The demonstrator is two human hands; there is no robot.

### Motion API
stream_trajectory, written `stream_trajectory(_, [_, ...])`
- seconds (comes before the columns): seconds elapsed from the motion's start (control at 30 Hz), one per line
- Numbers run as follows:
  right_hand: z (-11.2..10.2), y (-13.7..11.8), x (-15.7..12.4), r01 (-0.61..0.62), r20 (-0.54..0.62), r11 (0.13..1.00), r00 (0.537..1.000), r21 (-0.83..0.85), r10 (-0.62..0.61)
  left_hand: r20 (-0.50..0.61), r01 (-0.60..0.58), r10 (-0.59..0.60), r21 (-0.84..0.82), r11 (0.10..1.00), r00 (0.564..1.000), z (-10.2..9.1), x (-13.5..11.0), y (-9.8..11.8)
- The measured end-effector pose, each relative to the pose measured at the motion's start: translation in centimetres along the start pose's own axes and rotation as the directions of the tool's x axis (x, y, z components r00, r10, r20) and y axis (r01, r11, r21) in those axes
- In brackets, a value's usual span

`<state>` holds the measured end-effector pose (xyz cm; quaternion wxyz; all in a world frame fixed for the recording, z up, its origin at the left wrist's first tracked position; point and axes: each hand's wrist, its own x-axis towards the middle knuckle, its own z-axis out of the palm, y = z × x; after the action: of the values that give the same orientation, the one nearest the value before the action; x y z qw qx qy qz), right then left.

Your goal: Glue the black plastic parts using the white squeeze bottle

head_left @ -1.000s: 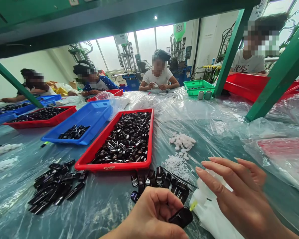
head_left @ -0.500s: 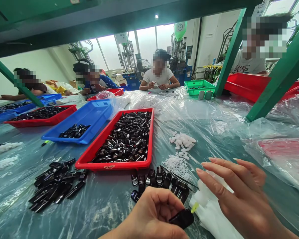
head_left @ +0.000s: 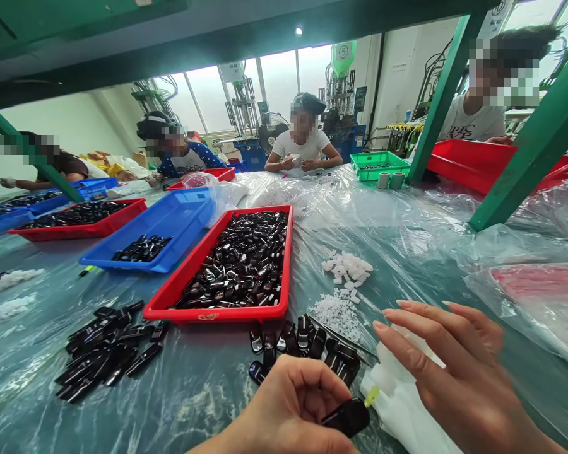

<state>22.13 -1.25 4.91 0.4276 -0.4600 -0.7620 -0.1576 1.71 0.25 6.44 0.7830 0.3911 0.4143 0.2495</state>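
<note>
Barely anything has shifted at my hands since the earlier frame: the glossy black piece (head_left: 346,417) sits a touch lower and to the right, pinched in my left grip (head_left: 296,403), its end just beside the yellow nozzle (head_left: 372,396) of a white squeeze bottle (head_left: 382,378). My right grip (head_left: 459,372) holds that bottle, fingers loosely spread along it. Past the red tray (head_left: 218,312) heaped with black pieces, more lie loose on the plastic-sheeted desk (head_left: 203,403), near white plastic bits (head_left: 336,313). A co-worker (head_left: 298,146) sits across the desk, both hands at its far edge.
</note>
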Motion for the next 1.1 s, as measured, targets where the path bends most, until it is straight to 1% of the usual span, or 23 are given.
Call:
stream_trajectory(0.13, [0.0,0.0,-0.1,-0.015,-0.014,1.000,1.000,0.015,0.015,0.023,-0.032,0.032,-0.025,0.999,0.999,-0.1,0.1,-0.2])
stream_trajectory(0.27, [0.1,0.0,-0.2,-0.018,-0.013,1.000,1.000,0.016,0.018,0.022,-0.011,0.011,-0.018,1.000,1.000,0.1,-0.1,0.0])
stream_trajectory(0.37, [0.1,0.0,-0.2,-0.012,-0.008,1.000,1.000,0.014,0.013,0.015,-0.017,0.017,-0.008,1.000,1.000,0.1,-0.1,0.0])
stream_trajectory(0.57, [0.4,0.2,0.4,-0.024,0.017,0.999,1.000,-0.046,0.024,0.005,-0.012,0.012,0.028,1.000,1.000,-0.9,0.3,-0.6])
stream_trajectory(0.63, [0.8,0.8,0.7,-0.053,0.006,0.997,0.999,-0.055,0.053,0.001,-0.030,0.030,0.026,0.999,1.000,-1.2,0.5,-0.8])
stream_trajectory(0.7, [1.3,1.6,0.8,-0.110,0.016,0.994,0.994,0.004,0.110,-0.001,-0.049,0.049,0.005,0.999,0.999,-1.2,0.6,-0.7])
stream_trajectory(0.77, [1.9,2.6,0.8,-0.186,0.076,0.978,0.981,0.095,0.179,-0.010,-0.060,0.060,-0.003,0.998,0.998,-1.0,0.4,-0.4])
stream_trajectory(0.83, [2.4,3.4,0.6,-0.262,0.156,0.953,0.959,0.153,0.238,-0.043,-0.053,0.054,0.022,0.998,0.998,-0.7,0.0,0.2])
stream_trajectory(0.9, [3.0,4.1,0.3,-0.312,0.209,0.935,0.938,0.167,0.275,-0.083,-0.045,0.049,0.056,0.997,0.995,-0.4,-0.4,0.7])
stream_trajectory(0.97, [3.6,4.5,0.0,-0.348,0.249,0.921,0.921,0.178,0.300,-0.093,-0.038,0.046,0.087,0.996,0.995,-0.3,-0.5,0.8])
stream_trajectory(1.03, [4.1,4.8,-0.3,-0.370,0.268,0.911,0.910,0.183,0.315,-0.078,-0.036,0.044,0.106,0.994,0.996,-0.5,-0.2,0.6])
stream_trajectory(1.1, [4.1,4.8,-0.4,-0.388,0.238,0.905,0.908,0.175,0.344,-0.067,-0.042,0.051,0.119,0.992,0.997,-0.8,0.2,0.3])
